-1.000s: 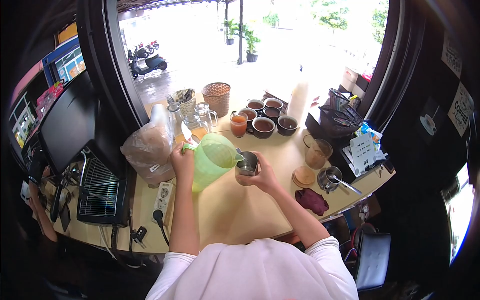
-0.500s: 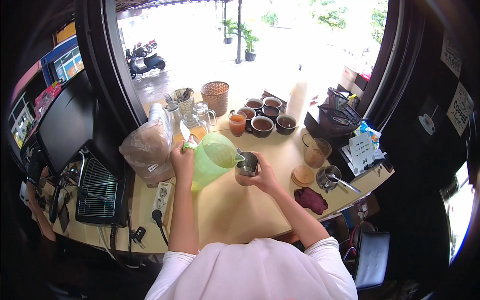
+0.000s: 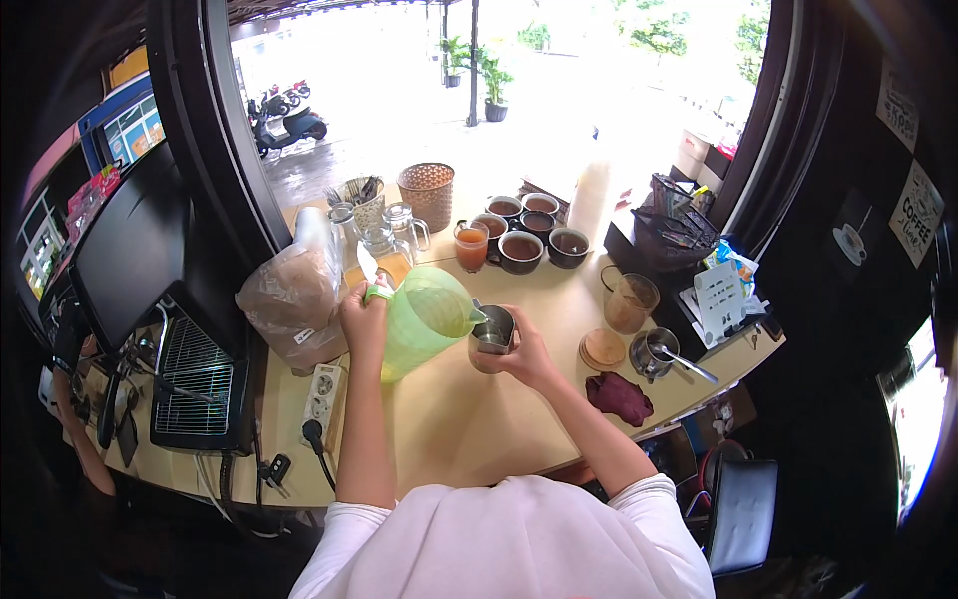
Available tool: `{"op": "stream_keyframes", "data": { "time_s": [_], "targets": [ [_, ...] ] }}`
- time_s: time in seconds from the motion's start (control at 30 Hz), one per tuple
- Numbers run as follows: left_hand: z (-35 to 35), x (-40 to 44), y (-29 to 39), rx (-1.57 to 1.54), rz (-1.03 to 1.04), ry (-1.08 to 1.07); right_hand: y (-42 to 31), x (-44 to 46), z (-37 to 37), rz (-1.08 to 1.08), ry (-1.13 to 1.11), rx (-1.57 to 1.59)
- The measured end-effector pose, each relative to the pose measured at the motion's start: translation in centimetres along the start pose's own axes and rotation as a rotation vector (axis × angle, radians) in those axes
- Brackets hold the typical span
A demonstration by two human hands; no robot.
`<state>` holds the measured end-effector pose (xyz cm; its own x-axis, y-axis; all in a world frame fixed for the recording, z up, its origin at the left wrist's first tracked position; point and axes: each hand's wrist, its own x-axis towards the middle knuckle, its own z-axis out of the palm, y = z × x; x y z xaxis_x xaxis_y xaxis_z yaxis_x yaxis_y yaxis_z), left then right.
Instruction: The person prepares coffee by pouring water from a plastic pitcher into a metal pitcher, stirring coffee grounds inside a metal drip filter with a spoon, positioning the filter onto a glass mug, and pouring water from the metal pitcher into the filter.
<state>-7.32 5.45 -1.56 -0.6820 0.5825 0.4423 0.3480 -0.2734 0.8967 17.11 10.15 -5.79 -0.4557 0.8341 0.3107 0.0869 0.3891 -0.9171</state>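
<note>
My left hand (image 3: pixel 361 307) is wrapped round the handle of a translucent green pitcher (image 3: pixel 407 334), which tilts to the right. The pitcher's spout sits at the rim of a small metal jug (image 3: pixel 487 351). My right hand (image 3: pixel 527 351) grips that jug from its right side, above the table. Some liquid shows inside the jug, but its level is hard to make out. Beyond the jug stand several dark cups of brown drink (image 3: pixel 521 252) and a glass of orange drink (image 3: pixel 471 248).
Glass mugs (image 3: pixel 404 228), a plastic bag (image 3: pixel 289 304) and a power strip (image 3: pixel 321 391) are on the left. To the right lie a clear mug (image 3: pixel 631 302), wooden coasters (image 3: pixel 603 349), a metal cup with spoon (image 3: pixel 654 354) and a maroon cloth (image 3: pixel 619 399). Another person's arm (image 3: pixel 90 449) shows far left.
Almost nothing differs. The whole view has shifted very slightly, while both hands keep the pitcher and the jug in the same position.
</note>
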Motion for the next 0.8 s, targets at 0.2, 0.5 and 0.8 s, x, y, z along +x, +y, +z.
{"op": "stream_keyframes", "data": {
  "time_s": [0.2, 0.5, 0.8],
  "targets": [
    [-0.3, -0.1, 0.5, 0.021, -0.047, -0.036, 0.1, -0.2, -0.1, 0.007, -0.003, 0.005],
    [-0.1, -0.2, 0.7, -0.006, -0.025, -0.017, 0.9, -0.4, 0.0, -0.009, -0.017, -0.055],
    [-0.1, -0.3, 1.3, 0.021, -0.009, -0.001, 1.1, -0.4, 0.1, -0.018, -0.02, -0.048]
  ]
}}
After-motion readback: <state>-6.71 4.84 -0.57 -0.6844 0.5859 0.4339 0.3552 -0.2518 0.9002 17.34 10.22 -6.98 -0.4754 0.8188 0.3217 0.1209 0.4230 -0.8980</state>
